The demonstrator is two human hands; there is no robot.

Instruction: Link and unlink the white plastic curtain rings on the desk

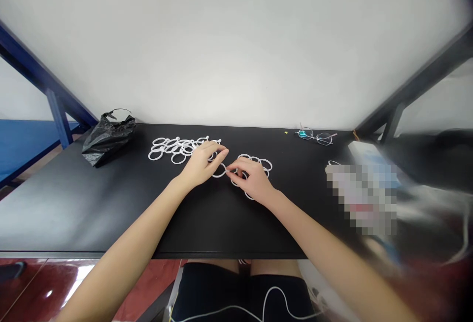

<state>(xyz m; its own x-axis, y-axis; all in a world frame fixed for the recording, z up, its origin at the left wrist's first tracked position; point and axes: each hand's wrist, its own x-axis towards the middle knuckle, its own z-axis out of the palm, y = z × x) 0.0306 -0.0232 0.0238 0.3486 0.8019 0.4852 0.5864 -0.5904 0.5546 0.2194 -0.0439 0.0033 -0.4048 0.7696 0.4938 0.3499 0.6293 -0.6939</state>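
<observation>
Your left hand (201, 164) is curled, fingers arched over the right edge of a loose heap of white plastic rings (181, 149); you cannot tell whether it has hold of one. Your right hand (252, 180) is pinched, its thumb and forefinger closed on a single white ring (219, 172) that lies between the hands, just beside the left hand's fingers. The right hand sits over a second cluster of white rings (258, 165), which lies flat on the bench (55, 213) and partly under that palm.

The crumpled black plastic bag (108, 140) lies left of the heap, near the far edge. Wire-rimmed eyeglasses (315, 136) lie folded open at the far edge, right of the rings. A pixelated object (362, 194) lies further right, too obscured to name. A white cable (266, 302) runs across your dark shorts (240, 295) below the bench edge.
</observation>
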